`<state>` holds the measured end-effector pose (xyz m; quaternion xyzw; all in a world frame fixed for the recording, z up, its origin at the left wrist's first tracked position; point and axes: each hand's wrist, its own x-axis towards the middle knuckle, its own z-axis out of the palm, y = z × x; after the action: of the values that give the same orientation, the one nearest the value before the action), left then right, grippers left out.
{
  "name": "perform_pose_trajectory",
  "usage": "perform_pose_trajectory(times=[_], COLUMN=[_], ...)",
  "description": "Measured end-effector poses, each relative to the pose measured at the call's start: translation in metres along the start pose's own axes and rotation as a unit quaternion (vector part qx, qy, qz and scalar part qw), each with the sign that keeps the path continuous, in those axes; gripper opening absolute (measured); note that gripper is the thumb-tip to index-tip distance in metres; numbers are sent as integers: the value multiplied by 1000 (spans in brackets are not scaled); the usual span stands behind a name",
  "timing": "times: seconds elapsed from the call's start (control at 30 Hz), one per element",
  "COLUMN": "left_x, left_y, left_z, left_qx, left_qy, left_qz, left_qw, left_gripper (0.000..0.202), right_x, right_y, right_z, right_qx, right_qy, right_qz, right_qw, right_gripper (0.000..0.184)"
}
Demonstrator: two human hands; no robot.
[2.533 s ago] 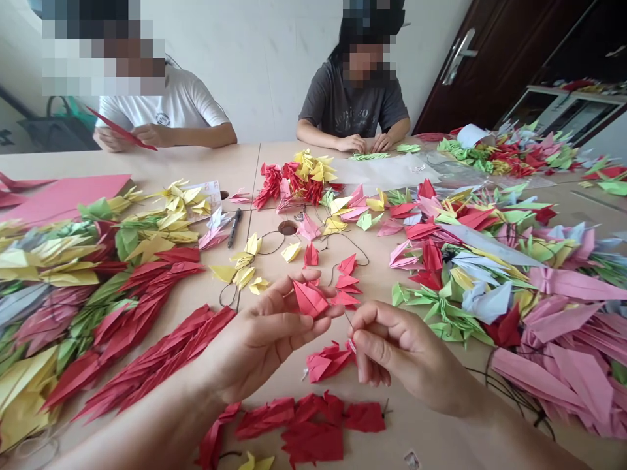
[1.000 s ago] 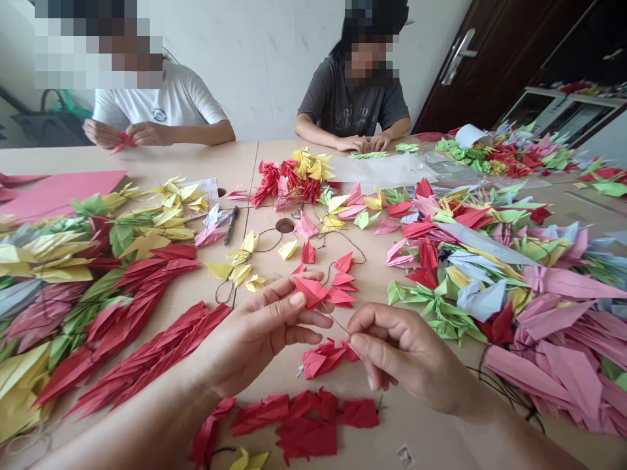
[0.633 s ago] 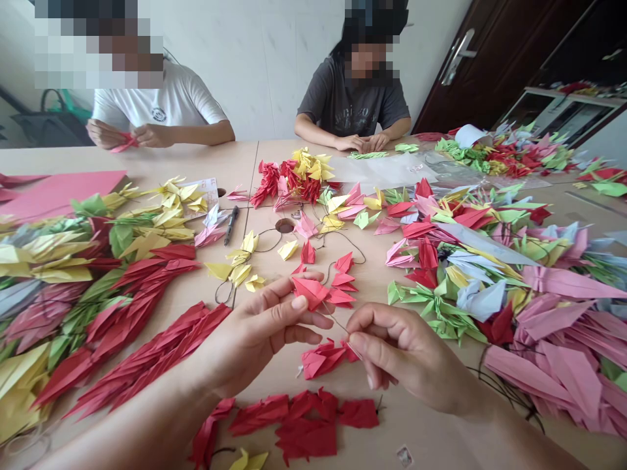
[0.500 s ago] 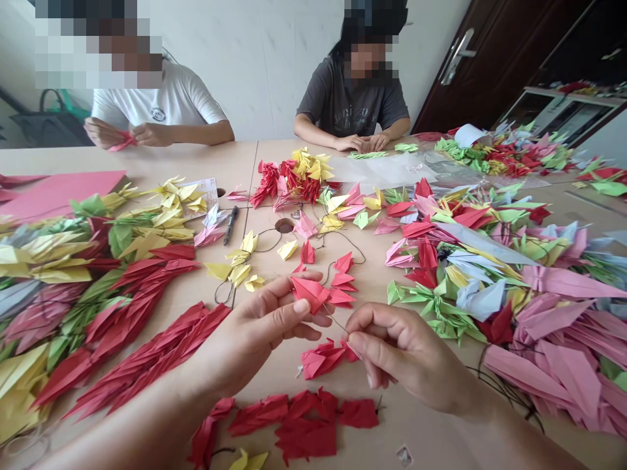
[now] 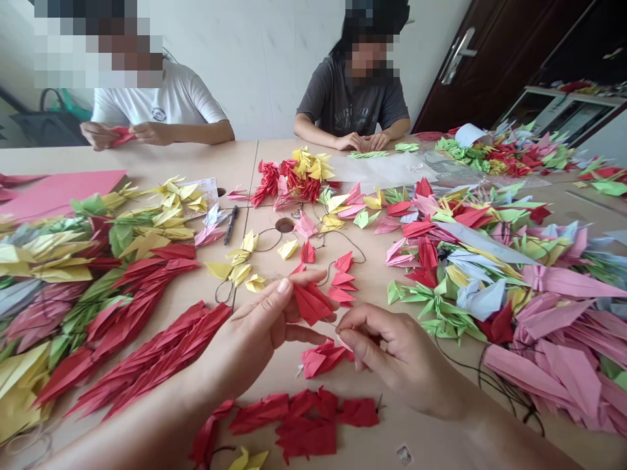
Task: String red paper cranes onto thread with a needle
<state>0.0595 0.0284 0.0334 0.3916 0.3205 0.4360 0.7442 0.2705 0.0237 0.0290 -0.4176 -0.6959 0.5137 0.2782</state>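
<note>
Between the thumb and fingers of my left hand (image 5: 274, 310) is a red folded paper crane (image 5: 311, 303), its point tilted down to the right. My right hand (image 5: 385, 339) pinches a thin needle (image 5: 331, 324) whose far end meets the crane's lower edge. Whether the tip has passed into the paper I cannot tell. Just beyond my hands lie several small red paper cranes (image 5: 341, 281) beside a dark thread. Below them on the table is a cluster of red cranes (image 5: 323, 358), and nearer to me are several more red folded pieces (image 5: 306, 437).
Bundles of red cranes (image 5: 151, 356) and mixed colours fill the left side. A large heap of coloured cranes (image 5: 490, 261) covers the right, with loose black cord (image 5: 509, 391). A black pen (image 5: 231, 226) lies left of centre. Two people (image 5: 161, 98) sit opposite, hands on paper.
The crane in my left hand has turned so its point faces lower, and my left thumb has lifted. My right hand has shifted slightly left, closer to the crane, with the needle.
</note>
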Motion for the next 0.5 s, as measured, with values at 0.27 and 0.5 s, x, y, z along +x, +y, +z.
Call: perform_pose_trajectory(times=[0.27, 0.5], left_x=[3, -1], left_y=[10, 5], left_z=[1, 3], left_qx=[-169, -77], left_qy=[-26, 20], left_qz=[-81, -55], left_qw=[982, 995], left_gripper=[22, 37], right_x=[0, 0], right_y=[4, 0], right_z=[2, 2], right_qx=[-80, -101], right_qy=[15, 20], right_qz=[-72, -96], right_qw=[994, 990], right_gripper=[18, 17])
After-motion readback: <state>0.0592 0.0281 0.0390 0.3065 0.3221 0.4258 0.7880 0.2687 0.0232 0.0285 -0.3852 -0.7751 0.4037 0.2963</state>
